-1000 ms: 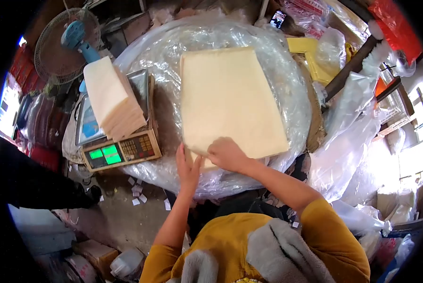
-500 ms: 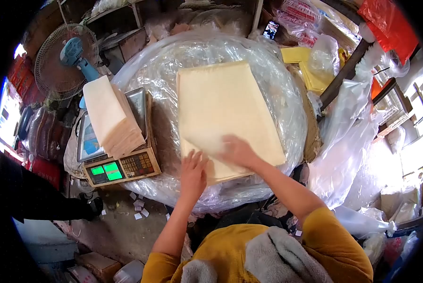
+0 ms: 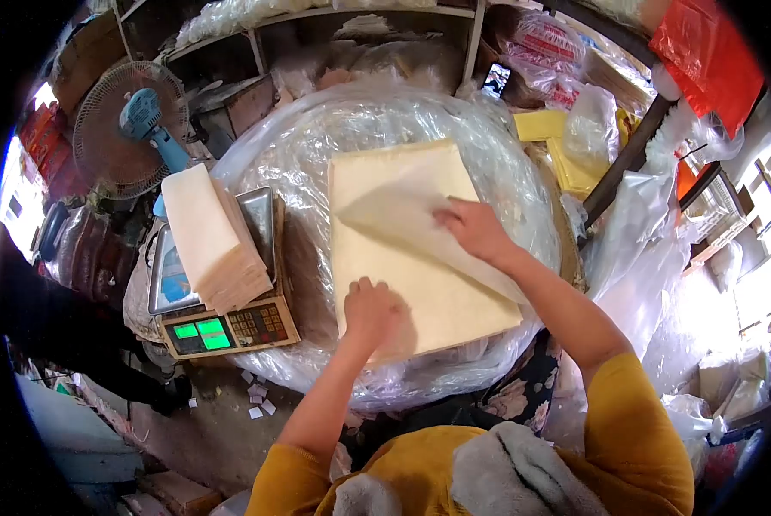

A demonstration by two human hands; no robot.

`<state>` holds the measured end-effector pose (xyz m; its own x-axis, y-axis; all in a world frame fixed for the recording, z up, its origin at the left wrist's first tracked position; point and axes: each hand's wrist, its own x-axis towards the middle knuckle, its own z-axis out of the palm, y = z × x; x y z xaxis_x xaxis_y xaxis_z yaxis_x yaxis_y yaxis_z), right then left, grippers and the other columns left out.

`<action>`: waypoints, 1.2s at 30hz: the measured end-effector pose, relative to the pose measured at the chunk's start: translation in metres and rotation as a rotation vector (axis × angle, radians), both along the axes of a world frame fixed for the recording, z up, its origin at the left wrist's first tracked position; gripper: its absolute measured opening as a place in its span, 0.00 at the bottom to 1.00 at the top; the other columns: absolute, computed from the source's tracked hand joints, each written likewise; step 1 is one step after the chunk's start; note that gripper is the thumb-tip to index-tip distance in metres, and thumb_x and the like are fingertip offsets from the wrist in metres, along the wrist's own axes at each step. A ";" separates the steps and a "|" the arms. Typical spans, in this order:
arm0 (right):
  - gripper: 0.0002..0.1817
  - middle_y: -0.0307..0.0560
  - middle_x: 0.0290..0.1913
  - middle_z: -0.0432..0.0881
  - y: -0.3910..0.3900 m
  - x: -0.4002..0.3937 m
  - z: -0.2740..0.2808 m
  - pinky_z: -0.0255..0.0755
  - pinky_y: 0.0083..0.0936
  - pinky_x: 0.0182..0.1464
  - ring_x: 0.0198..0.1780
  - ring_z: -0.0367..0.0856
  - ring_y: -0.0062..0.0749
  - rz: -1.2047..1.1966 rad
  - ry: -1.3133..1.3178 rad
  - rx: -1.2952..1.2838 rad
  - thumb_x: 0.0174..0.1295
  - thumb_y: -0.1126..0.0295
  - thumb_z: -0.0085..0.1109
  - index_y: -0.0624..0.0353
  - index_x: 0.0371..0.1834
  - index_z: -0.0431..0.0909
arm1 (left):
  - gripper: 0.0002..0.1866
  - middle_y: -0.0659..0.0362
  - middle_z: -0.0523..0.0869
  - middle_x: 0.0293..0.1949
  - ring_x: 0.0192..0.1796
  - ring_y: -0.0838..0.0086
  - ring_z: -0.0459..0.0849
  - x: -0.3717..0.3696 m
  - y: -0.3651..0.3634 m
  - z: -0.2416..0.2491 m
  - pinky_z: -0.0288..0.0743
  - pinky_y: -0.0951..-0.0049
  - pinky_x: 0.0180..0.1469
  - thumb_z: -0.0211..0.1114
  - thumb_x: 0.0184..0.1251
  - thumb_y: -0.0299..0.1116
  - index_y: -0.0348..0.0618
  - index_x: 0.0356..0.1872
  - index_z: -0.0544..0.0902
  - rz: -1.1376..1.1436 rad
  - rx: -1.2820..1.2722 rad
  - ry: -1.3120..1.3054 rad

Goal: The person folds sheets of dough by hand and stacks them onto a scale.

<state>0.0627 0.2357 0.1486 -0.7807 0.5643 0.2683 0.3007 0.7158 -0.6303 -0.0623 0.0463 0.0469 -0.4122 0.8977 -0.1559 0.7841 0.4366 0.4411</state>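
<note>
A stack of large cream sheets [image 3: 428,310] lies on a round, plastic-wrapped surface in front of me. My right hand [image 3: 480,230] pinches the edge of a thin, translucent sheet [image 3: 411,211], which is raised and folded back over the stack. Low on the stack's left side, my left hand [image 3: 372,316] rests with its fingers slightly bent and apart, holding nothing. Its thumb side is a little blurred.
On the left, a digital scale [image 3: 230,334] with green displays carries a folded pile of cream sheets [image 3: 209,232]. A fan [image 3: 132,129] stands behind it. Yellow packets [image 3: 574,163] and a lit phone [image 3: 495,81] are at the back right. Clear plastic [image 3: 617,284] hangs at right.
My right hand has moved up and right, lifting the thin sheet's edge away from the stack. My left hand has shifted slightly right, its fingers more bent. The view has tilted a little.
</note>
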 end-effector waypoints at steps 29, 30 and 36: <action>0.24 0.48 0.53 0.79 -0.101 0.101 -0.035 0.64 0.46 0.63 0.54 0.78 0.41 0.298 -0.115 0.650 0.51 0.75 0.58 0.55 0.55 0.75 | 0.25 0.53 0.78 0.55 0.61 0.62 0.76 0.011 -0.008 -0.061 0.67 0.59 0.65 0.70 0.54 0.38 0.48 0.54 0.77 0.178 0.991 -0.706; 0.25 0.47 0.54 0.79 -0.098 0.109 -0.047 0.60 0.49 0.66 0.55 0.78 0.42 0.296 -0.178 0.632 0.51 0.75 0.59 0.54 0.56 0.75 | 0.19 0.56 0.81 0.53 0.62 0.61 0.76 0.007 -0.023 -0.047 0.63 0.56 0.67 0.70 0.54 0.35 0.51 0.49 0.80 -0.070 0.818 -0.113; 0.33 0.45 0.65 0.73 -0.016 0.174 -0.064 0.50 0.53 0.72 0.70 0.65 0.36 0.134 -0.793 0.139 0.48 0.76 0.62 0.48 0.63 0.71 | 0.13 0.60 0.85 0.49 0.60 0.66 0.79 -0.025 -0.063 -0.059 0.50 0.53 0.73 0.67 0.57 0.29 0.49 0.45 0.82 -0.189 0.592 -0.104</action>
<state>0.2368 0.2197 0.0842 -0.8266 0.4545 -0.3320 0.5261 0.8335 -0.1689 -0.0871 -0.0167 -0.0117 -0.2475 0.8997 0.3595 0.7640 -0.0470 0.6435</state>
